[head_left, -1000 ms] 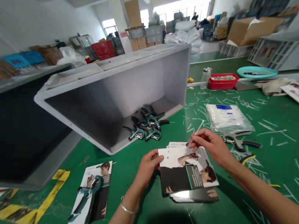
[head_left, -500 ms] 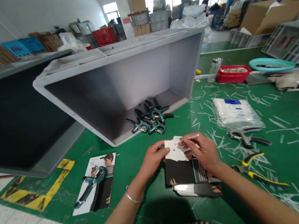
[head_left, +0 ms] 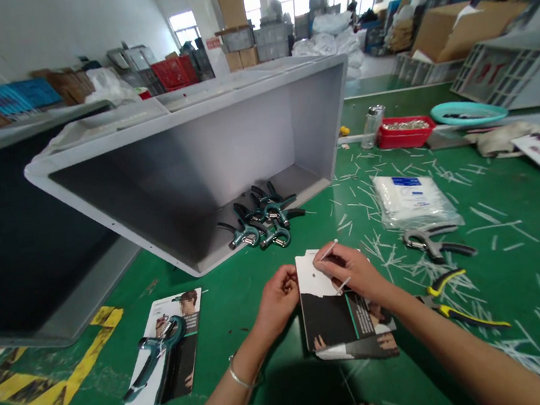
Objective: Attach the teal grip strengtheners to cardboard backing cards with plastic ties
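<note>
On the flat green worktable (head_left: 232, 332), I see a grey plastic crate (head_left: 251, 138) tipped on its side, beyond a stack of black-and-white printed cards (head_left: 325, 321). The left hand (head_left: 279, 297) curls at the stack's left edge, gripping what I cannot tell; the right hand (head_left: 355, 272), over the cards, pinches a thin white plastic strip (head_left: 329, 249).

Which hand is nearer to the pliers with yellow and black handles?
Right. The right hand is over the stack of cards, to the left of the pliers. The left hand is farther left, at the stack's left edge.
</note>
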Motion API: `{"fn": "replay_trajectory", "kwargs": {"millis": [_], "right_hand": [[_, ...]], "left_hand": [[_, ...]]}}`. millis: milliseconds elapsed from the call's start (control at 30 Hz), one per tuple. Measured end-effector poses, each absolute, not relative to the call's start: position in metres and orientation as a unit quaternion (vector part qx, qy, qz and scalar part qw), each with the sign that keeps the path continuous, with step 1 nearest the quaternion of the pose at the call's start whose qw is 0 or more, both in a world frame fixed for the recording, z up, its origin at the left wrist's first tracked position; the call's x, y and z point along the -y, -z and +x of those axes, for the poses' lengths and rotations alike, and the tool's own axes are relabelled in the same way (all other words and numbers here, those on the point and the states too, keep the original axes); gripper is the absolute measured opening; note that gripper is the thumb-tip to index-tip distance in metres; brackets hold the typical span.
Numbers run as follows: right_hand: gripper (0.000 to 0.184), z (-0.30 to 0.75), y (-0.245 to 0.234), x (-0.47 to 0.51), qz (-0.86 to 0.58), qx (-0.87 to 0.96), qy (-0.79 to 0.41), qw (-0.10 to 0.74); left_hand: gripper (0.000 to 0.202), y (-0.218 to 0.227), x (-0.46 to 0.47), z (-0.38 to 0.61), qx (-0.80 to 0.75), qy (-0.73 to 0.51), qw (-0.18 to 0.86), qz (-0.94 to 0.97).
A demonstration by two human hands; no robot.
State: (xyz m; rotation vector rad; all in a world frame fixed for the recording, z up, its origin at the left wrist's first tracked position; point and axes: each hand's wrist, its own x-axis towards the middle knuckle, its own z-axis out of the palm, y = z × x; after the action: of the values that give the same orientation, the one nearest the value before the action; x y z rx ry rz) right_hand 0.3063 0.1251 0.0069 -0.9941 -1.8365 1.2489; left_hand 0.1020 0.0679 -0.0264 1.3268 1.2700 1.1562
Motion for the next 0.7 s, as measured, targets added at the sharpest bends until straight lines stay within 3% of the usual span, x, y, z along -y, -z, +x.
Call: {"fn": "replay_trajectory", "kwargs": {"millis": [100,233,700], "right_hand": [[0.021,0.306,-0.006,-0.125,-0.384,0.681,-0.531,0.326],[0.021,0.305,-0.002,-0.126,-0.383,0.672,-0.553,0.310],[0.018,0.297,-0.008,-0.119,-0.357,0.693,-0.554,0.292]], "left_hand": [[0.010,0.025,-0.057,0.089,-0.527,-0.415,0.375,0.640],[0.021,0.017,-0.035,0.069,-0.459,-0.324,0.387,0.731],[0.023,0.032,-0.035,0.079,-0.537,-0.355,0.256,0.722]]}}
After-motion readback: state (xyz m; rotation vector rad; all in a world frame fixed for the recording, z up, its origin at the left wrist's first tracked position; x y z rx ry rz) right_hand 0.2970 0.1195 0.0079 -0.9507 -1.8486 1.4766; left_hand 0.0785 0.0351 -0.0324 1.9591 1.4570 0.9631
